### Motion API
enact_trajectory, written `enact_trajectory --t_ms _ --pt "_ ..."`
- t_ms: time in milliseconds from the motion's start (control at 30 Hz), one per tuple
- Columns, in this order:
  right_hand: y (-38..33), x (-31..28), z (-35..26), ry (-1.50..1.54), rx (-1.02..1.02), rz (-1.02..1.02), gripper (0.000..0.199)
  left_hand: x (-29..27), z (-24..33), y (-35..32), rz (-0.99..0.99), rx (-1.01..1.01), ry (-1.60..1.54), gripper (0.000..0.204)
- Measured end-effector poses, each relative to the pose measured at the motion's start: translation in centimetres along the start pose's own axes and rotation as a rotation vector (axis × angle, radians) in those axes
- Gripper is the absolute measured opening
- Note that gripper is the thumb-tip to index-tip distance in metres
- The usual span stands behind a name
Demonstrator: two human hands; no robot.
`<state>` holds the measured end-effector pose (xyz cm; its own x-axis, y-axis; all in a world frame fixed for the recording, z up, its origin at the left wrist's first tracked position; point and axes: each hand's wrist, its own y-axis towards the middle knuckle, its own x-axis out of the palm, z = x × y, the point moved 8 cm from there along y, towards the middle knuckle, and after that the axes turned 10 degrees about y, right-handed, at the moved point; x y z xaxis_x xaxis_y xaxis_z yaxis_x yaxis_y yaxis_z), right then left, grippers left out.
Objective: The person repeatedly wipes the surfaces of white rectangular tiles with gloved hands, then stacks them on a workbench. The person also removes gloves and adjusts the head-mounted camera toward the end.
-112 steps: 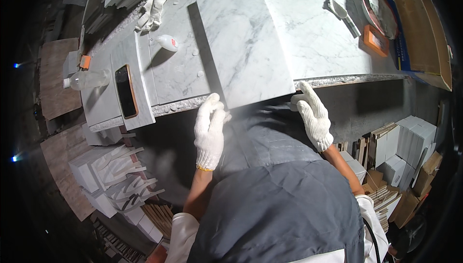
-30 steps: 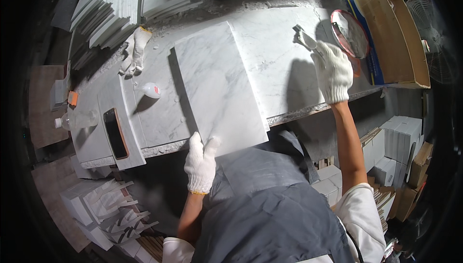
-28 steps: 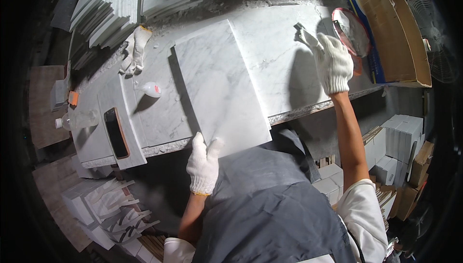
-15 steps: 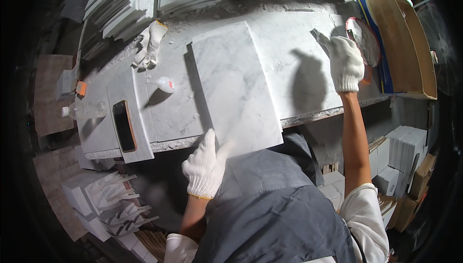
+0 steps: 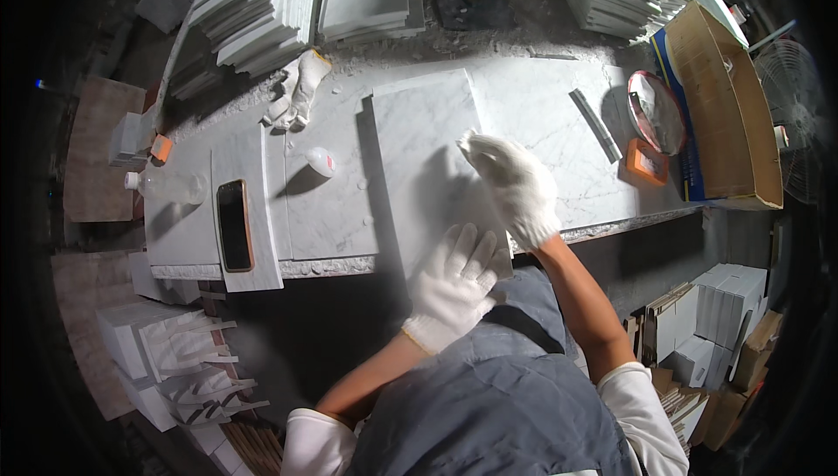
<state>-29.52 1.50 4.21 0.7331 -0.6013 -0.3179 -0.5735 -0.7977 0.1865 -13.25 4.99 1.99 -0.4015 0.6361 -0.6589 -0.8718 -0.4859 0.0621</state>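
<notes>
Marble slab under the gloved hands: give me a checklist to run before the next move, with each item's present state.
1. Both hands on the marble slab: ok; left hand at its near edge, right hand flat on top.
2. Gloves on both hands: ok.
3. Slab fully supported: not ok; its near end overhangs the workbench edge.
4. Small bottle apart from slab: ok.
5. Phone apart from slab: ok.
6. Grip firmness: cannot tell.
</notes>
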Motion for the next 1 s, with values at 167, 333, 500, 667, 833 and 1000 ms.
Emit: enact_trajectory --t_ms 167,333,500,667,833,1000 --pt "0.3 1.6 0.2 -0.595 -0.004 -0.319 0.029 0.2 -3.0 -0.9 0.348 -0.354 -1.339 0.043" --pt "-0.9 3.0 -0.2 -0.911 -0.200 -0.422 0.026 3.8 -4.0 -1.6 0.476 -0.784 -2.101 0.033" --pt "6.5 5.7 -0.4 -0.865 -0.082 -0.421 0.025 2.9 -3.9 -0.8 0.399 -0.525 -2.171 0.033" --pt "1.7 4.8 -2.9 -0.818 -0.208 -0.478 0.034 3.9 -4.6 -1.1 0.417 -0.484 -2.252 0.039" --pt "5.0 6.0 -0.9 -0.909 -0.122 -0.511 0.034 4.2 -4.3 -0.9 0.364 -0.483 -2.322 0.037" --pt "4.6 5.9 -0.8 -0.699 0.055 -0.548 0.029 2.9 -4.4 -1.0 0.422 -0.453 -2.062 0.041"
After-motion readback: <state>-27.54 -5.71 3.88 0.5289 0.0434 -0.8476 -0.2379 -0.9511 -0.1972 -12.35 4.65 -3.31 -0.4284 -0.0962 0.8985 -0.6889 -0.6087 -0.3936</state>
